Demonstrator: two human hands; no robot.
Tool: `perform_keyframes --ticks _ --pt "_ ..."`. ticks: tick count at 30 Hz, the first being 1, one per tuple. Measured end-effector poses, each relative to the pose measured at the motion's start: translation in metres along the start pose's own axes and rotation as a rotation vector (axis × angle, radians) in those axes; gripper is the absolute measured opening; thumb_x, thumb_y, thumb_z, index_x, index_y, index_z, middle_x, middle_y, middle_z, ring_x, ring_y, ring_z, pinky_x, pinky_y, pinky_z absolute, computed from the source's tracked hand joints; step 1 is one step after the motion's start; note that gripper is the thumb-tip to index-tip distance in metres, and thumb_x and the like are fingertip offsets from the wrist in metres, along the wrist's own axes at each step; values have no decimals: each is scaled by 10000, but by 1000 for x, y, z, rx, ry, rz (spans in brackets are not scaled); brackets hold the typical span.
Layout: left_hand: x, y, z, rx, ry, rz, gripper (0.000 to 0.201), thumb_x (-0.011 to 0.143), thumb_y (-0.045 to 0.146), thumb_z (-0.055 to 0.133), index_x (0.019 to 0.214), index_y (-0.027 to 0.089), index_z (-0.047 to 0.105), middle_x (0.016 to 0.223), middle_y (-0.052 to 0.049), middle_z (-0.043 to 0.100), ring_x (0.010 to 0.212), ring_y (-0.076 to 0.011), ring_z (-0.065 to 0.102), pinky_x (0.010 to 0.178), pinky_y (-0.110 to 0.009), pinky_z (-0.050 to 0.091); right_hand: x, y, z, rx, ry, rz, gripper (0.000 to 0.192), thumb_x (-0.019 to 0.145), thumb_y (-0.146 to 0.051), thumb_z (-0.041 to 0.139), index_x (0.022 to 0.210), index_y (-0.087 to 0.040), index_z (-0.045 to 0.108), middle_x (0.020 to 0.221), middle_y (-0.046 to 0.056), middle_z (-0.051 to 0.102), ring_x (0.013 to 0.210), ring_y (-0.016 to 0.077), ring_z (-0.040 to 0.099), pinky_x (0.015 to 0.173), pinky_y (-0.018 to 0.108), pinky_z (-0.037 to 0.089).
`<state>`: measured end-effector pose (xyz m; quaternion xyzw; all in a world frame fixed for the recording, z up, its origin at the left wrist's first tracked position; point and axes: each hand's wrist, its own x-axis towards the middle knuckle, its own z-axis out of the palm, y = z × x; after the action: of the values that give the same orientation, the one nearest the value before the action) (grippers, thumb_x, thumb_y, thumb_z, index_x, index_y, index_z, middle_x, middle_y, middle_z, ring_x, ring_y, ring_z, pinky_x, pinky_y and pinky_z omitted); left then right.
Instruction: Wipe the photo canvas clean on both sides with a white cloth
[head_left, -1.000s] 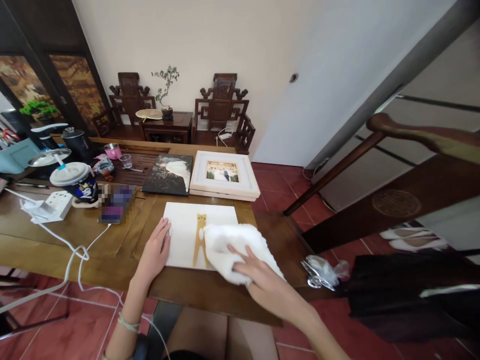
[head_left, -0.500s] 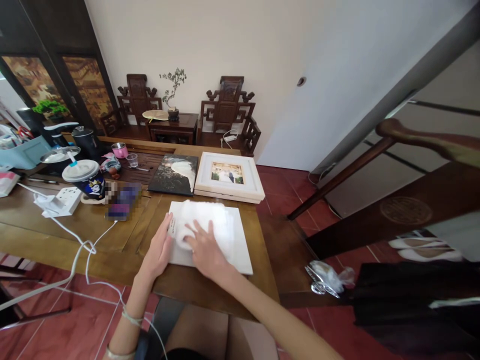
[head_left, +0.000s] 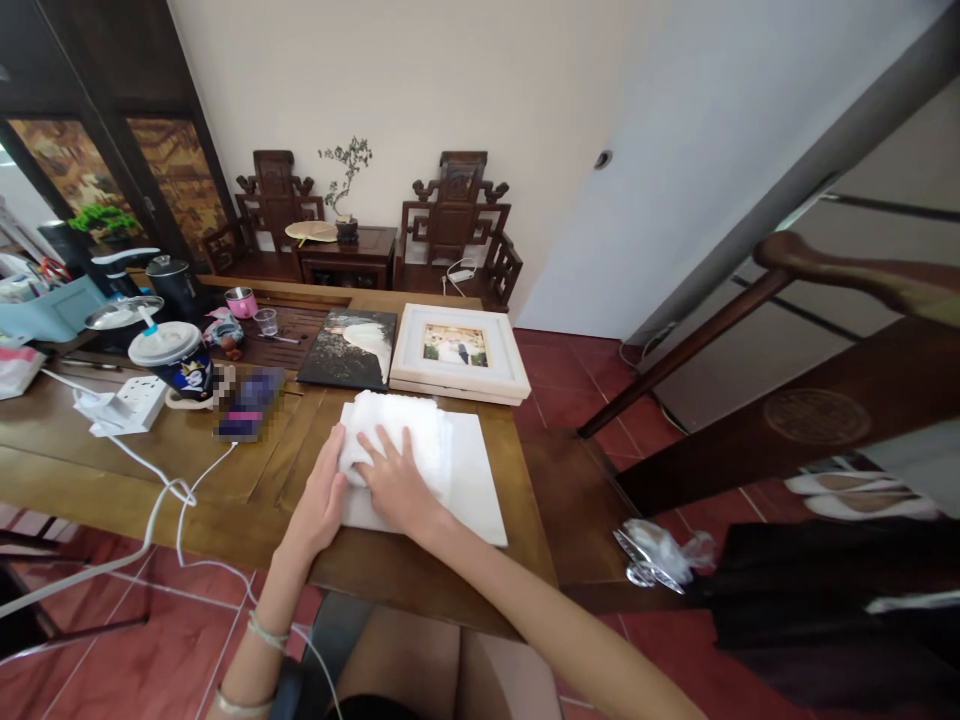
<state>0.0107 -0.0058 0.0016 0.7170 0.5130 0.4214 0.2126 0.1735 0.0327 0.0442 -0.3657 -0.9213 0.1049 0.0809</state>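
A flat white board (head_left: 480, 470) lies near the front edge of the wooden table. Folded on its left and middle part is a white cloth (head_left: 401, 420), reaching slightly past the board's far edge. My right hand (head_left: 397, 490) presses down on the cloth with its fingers spread. Along the board's left edge rests my left hand (head_left: 322, 495), its fingers stretched out and touching the side. The cloth hides much of the board's surface.
Behind the board are a white-framed photo (head_left: 455, 345) and a dark picture panel (head_left: 349, 350). To the left stand a lidded cup (head_left: 184, 360), a phone (head_left: 251, 400) and a power strip (head_left: 135, 400) with trailing cables. A wooden chair (head_left: 750, 430) stands at right.
My right hand has slid the cloth to the left and slightly away across the board, uncovering more of its right side. My left hand stays at the left edge.
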Motion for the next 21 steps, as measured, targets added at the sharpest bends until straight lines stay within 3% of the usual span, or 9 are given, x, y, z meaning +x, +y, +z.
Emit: perform_keyframes --ticks 3,8,12,16,21 --pt "1 3 -3 -44 5 33 589 998 502 197 1526 241 197 1603 -74 205 1477 -239 171 1205 -454 132 -13 -13 2 -5 -33 -99 366 854 -101 454 1161 -124 653 1523 149 358 1426 405 185 1109 698 76" --pt "2 7 -5 -52 -39 82 618 983 553 163 1465 230 376 1578 -66 281 1476 -260 169 1202 -476 139 -65 -23 -8 39 -116 -270 351 834 -98 461 1097 -160 685 1506 90 407 1429 354 218 1141 640 122" --pt "3 4 -2 86 -142 19 529 1016 419 203 1477 203 348 1555 -77 331 1461 -224 233 1202 -458 176 -84 -5 -27 131 -148 -174 460 722 0 430 1027 -201 709 1417 15 528 1415 235 296 1173 534 163" --pt "3 -1 3 204 -144 -36 520 1014 391 256 1494 195 305 1541 -94 352 1434 -231 306 1190 -476 222 -64 23 -38 125 -84 -13 494 673 18 426 1013 -198 712 1372 53 571 1381 205 366 1166 459 207" --pt "5 -5 6 258 -122 22 462 995 363 347 1403 182 467 1487 -121 439 1409 -252 355 1169 -499 272 -1 41 -30 89 21 113 441 788 -9 418 1117 -155 673 1347 160 569 1390 278 339 1127 560 205"
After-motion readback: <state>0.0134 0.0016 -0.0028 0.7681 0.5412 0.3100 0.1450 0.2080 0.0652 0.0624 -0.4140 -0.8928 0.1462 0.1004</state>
